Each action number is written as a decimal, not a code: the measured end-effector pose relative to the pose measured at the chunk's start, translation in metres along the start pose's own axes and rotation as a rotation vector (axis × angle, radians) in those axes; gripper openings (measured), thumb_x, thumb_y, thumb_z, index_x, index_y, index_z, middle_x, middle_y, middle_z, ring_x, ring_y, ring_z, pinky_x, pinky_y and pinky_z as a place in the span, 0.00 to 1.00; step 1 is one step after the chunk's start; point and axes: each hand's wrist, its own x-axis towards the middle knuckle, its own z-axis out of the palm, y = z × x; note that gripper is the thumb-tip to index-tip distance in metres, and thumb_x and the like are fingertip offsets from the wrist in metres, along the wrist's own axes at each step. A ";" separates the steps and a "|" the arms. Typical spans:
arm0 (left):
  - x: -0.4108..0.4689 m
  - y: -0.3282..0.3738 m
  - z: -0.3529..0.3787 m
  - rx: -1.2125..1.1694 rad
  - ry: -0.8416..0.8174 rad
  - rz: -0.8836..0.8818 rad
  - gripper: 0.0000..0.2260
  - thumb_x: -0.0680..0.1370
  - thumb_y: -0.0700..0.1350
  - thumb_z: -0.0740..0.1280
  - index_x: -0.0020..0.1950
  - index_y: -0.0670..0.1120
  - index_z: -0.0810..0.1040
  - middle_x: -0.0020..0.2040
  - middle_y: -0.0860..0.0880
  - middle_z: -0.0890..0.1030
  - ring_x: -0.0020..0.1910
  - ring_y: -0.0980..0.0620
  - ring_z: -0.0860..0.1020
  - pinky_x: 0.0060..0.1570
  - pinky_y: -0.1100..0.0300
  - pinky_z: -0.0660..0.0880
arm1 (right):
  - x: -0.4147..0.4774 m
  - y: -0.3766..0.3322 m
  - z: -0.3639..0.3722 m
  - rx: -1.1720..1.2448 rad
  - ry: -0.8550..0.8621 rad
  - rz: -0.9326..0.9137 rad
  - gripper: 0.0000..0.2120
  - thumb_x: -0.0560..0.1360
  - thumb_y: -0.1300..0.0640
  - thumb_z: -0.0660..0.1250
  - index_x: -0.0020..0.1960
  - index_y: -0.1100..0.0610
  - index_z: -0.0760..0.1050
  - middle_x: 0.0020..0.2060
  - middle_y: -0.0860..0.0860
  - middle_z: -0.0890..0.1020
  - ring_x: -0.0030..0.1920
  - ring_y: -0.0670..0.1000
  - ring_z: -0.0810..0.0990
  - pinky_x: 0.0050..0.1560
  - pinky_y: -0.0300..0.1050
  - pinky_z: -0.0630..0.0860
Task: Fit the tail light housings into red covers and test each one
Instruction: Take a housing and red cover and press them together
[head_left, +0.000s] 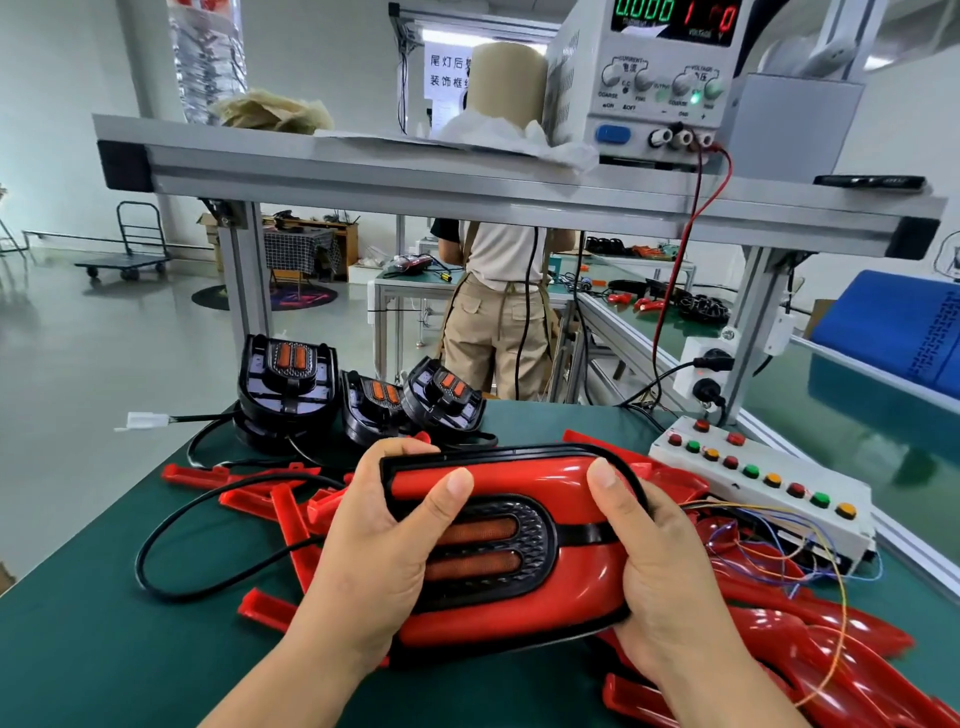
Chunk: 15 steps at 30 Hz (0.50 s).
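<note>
A red cover with a black tail light housing fitted in it (519, 587) is held above the green mat. My left hand (384, 540) grips its left end, thumb pressed on the red face. My right hand (660, 566) grips the right end, thumb on the upper red edge. The housing's black cable (208, 525) loops left across the mat. Three bare black housings (363, 395) with orange lenses stand at the back of the table. Loose red covers (810, 623) lie in a pile underneath and to the right.
A white test box (763, 483) with coloured buttons and thin wires sits at the right. A power supply (665, 78) with red and black leads stands on the aluminium shelf above. A white connector (145, 420) lies at the table's left edge. A person stands beyond the bench.
</note>
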 end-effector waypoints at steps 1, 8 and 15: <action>0.000 0.000 0.000 -0.001 0.001 0.000 0.16 0.66 0.49 0.76 0.50 0.51 0.76 0.47 0.38 0.84 0.43 0.34 0.84 0.35 0.42 0.81 | 0.000 0.001 0.000 0.001 0.008 0.002 0.20 0.58 0.46 0.78 0.45 0.55 0.84 0.44 0.61 0.86 0.41 0.59 0.86 0.36 0.53 0.82; 0.000 0.002 0.001 0.019 0.030 -0.011 0.18 0.66 0.50 0.75 0.52 0.50 0.74 0.46 0.38 0.84 0.42 0.34 0.84 0.34 0.42 0.81 | -0.002 0.007 0.002 0.025 0.054 -0.006 0.23 0.61 0.48 0.75 0.51 0.60 0.82 0.45 0.63 0.85 0.42 0.62 0.85 0.41 0.58 0.83; 0.002 0.002 0.000 0.028 0.036 -0.021 0.16 0.67 0.50 0.75 0.50 0.51 0.75 0.45 0.38 0.85 0.42 0.34 0.84 0.34 0.43 0.81 | -0.001 0.007 0.002 0.037 0.042 0.006 0.21 0.63 0.49 0.75 0.51 0.60 0.82 0.45 0.63 0.85 0.44 0.64 0.85 0.40 0.59 0.82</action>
